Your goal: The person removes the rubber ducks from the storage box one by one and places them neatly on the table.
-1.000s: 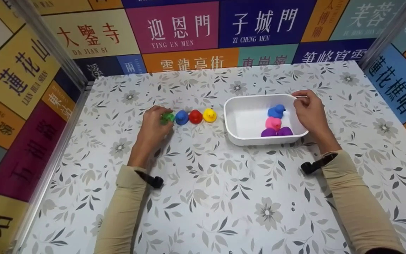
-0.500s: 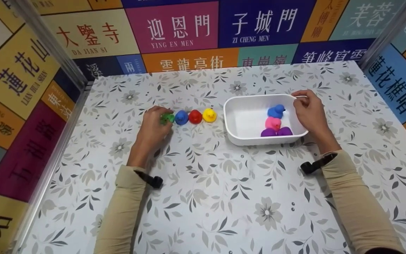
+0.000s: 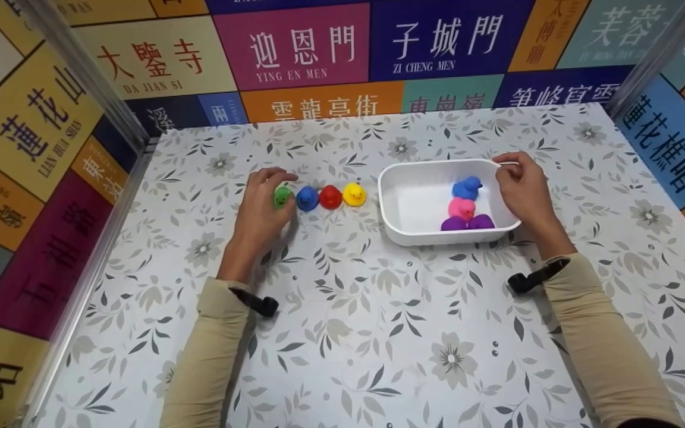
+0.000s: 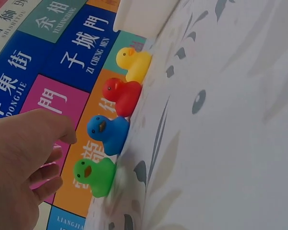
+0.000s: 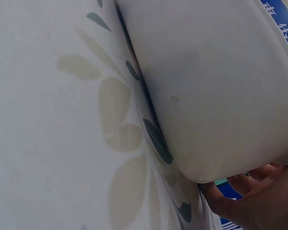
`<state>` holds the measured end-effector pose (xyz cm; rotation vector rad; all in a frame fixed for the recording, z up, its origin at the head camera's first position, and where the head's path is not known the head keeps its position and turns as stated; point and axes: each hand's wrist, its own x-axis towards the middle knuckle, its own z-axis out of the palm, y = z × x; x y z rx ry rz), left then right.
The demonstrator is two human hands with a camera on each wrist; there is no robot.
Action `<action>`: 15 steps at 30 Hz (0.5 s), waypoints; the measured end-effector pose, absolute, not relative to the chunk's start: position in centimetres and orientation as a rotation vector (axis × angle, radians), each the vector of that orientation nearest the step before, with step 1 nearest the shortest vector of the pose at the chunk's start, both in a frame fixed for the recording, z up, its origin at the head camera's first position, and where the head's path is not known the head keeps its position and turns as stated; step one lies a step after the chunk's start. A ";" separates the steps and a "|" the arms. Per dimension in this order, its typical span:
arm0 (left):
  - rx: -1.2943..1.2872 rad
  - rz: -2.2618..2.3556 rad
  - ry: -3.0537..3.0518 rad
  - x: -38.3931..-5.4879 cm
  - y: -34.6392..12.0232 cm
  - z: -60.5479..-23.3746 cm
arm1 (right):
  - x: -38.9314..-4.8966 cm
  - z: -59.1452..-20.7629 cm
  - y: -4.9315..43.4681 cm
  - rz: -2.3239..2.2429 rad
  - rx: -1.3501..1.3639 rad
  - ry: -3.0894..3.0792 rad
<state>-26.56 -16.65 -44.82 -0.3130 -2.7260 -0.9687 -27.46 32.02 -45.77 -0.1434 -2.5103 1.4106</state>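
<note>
A green rubber duck (image 3: 281,197) stands upright at the left end of a row. My left hand (image 3: 259,211) is right by it, thumb and fingers spread; in the left wrist view a gap shows between the fingers (image 4: 51,179) and that duck. Beside it in the row are a blue duck (image 3: 307,198), a red duck (image 3: 330,197) and a yellow duck (image 3: 354,194). With my right hand (image 3: 525,189) I hold the right end of a white plastic tub (image 3: 391,208) at its rim; in the right wrist view the tub wall (image 5: 206,96) hides part of the fingers.
Inside the tub lie a blue duck (image 3: 466,188), a pink duck (image 3: 460,208) and purple ones (image 3: 453,223). The flower-patterned table (image 3: 366,333) meets printed panels (image 3: 301,47) at the back and sides.
My left fingers have let go of the green duck and opened, with the hand slightly higher. The green duck shows more fully now. My right hand and the tub have not moved.
</note>
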 end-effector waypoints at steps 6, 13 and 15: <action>-0.308 -0.981 -2.695 -26.4 -15.8 -44.1 | -27.4 -45.7 32.0 1.415 -0.156 -2.531; -0.369 -1.000 -2.647 -26.4 -14.4 -43.2 | -27.5 -45.8 32.1 1.404 -0.159 -2.528; -0.388 -0.998 -2.641 -26.3 -13.9 -43.1 | -27.6 -45.8 32.1 1.407 -0.159 -2.529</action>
